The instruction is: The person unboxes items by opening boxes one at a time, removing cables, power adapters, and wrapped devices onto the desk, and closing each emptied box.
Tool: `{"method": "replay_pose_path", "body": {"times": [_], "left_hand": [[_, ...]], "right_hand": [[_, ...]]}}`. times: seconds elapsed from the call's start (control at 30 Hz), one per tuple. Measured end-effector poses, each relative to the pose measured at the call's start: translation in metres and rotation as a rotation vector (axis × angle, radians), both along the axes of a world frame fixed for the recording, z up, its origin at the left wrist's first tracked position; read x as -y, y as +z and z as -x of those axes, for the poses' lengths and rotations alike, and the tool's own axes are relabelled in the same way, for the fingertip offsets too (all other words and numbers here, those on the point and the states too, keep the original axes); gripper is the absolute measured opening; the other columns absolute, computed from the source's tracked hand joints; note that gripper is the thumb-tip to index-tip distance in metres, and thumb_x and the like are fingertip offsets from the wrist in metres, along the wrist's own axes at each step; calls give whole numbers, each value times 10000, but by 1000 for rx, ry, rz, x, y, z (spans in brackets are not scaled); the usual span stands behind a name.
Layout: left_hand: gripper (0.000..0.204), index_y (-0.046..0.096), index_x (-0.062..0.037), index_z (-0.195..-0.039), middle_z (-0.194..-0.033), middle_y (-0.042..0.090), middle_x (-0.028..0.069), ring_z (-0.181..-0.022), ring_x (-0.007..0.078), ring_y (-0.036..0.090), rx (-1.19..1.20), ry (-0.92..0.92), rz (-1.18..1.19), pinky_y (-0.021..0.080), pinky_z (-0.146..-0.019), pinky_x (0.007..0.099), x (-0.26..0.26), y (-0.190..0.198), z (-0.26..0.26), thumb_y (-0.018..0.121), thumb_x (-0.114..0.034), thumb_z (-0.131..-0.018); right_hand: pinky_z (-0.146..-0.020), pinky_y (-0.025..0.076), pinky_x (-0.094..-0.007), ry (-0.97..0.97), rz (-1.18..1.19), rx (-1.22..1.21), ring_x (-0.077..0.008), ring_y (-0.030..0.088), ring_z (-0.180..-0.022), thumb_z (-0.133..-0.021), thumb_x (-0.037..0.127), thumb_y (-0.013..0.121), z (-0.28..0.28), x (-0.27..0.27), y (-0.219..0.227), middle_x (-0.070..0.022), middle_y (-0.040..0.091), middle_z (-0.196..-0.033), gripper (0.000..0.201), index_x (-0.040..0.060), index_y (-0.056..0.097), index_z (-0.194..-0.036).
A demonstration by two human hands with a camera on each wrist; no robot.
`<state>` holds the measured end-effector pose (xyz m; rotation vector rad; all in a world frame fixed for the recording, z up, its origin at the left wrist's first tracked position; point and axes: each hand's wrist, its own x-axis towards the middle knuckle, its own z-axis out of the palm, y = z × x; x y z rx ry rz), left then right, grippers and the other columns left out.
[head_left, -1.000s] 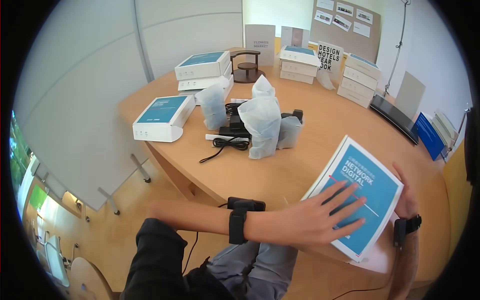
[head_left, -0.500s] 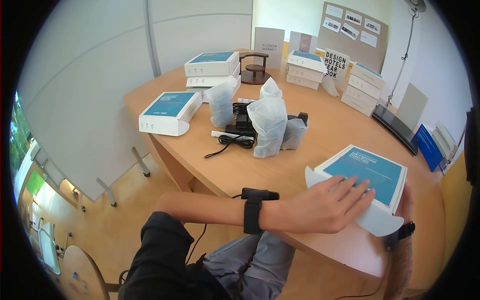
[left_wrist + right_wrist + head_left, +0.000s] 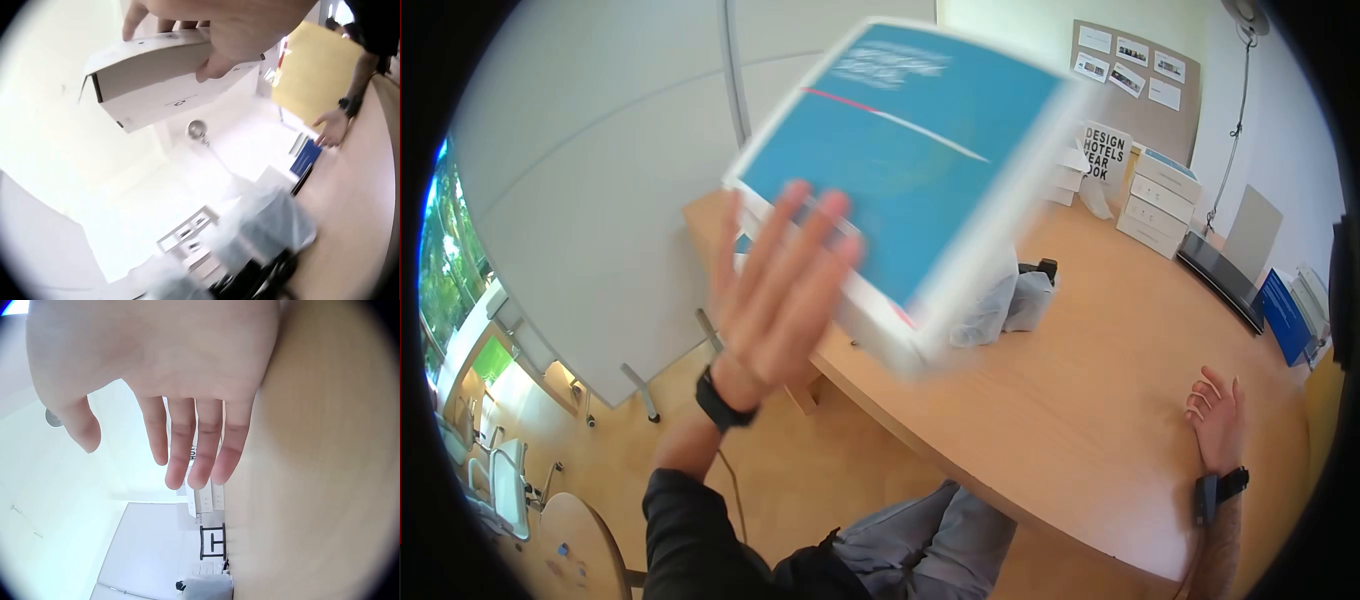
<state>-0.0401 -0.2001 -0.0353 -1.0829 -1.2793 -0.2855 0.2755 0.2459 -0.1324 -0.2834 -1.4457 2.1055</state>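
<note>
In the head view a white box with a blue top [image 3: 920, 140] is up in the air at the upper middle, tilted and blurred. My left hand [image 3: 775, 300] grips its near left edge, fingers spread over the blue top. The left wrist view shows the thumb of this hand [image 3: 250, 31] against the plain white side of the box [image 3: 169, 90]. At the table's right side my right hand [image 3: 1218, 425] lies with loosely bent fingers and holds nothing. The right wrist view shows this hand [image 3: 156, 369] with its fingers apart.
Wrapped bags [image 3: 1010, 305] stand mid-table, partly behind the raised box. Farther back are stacked white boxes [image 3: 1160, 205] and a lettered book [image 3: 1105, 150]. A black flat device [image 3: 1220, 280] and blue booklet [image 3: 1285, 312] lie along the right edge. A whiteboard [image 3: 600, 200] stands left.
My left hand has lifted the box off the table's near right part and carried it up and left. My right hand has come off the box. The head view has turned slightly left.
</note>
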Motion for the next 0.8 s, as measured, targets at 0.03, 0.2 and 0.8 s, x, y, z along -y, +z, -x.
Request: {"method": "replay_pose_path", "body": {"times": [0.03,0.2,0.8], "left_hand": [[403,625,-34,-1220,-1284,648,150,-1237,370,586,9,105,-12,374,-1109,539,10,1,17,649,25,-823],[645,540,-71,-1347,-1394,573,81,-1337,314,495,416,343,27,320,-1151,531,63,-28,101,654,105,-736],[697,371,-95,-1496,-1516,383,170,-1398,278,376,1456,-163,-529,320,-1132,391,119,-71,186,680,-343,-923]], "right_hand": [[-754,503,-324,-69,20,47,-195,594,-870,-1042,464,413,3,3,1,-92,617,-997,557,-5,490,-1334],[-787,500,-321,-15,-26,41,-200,591,-905,-1033,446,422,-1,-5,-4,-107,614,-1010,557,-26,497,-1318],[-842,482,-296,-158,-56,120,-179,579,-924,-1021,393,466,-5,-9,-7,-96,601,-1003,513,-34,488,-1306]]}}
